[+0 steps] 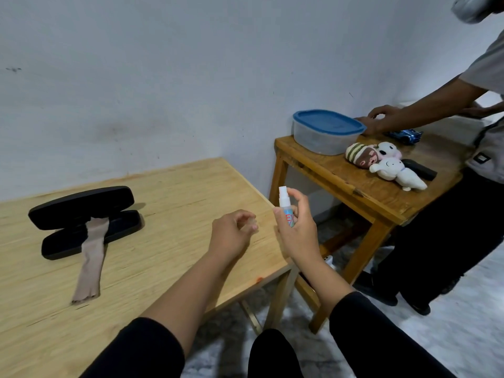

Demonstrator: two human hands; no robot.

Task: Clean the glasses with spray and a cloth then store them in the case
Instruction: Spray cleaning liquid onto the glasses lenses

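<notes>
right hand (297,227): fingers wrapped around upright spray bottle (286,208), index raised beside the nozzle | left hand (234,230): fingers curled, pinching something small and clear, blurred | case (84,222): open on table (177,192), cloth (91,257) draped over its lower half

The spray bottle (287,211) carries a red and blue printed label, too blurred to read. A small dark patch on the bystander's shirt (481,159), at three o'clock, is equally illegible.
</notes>
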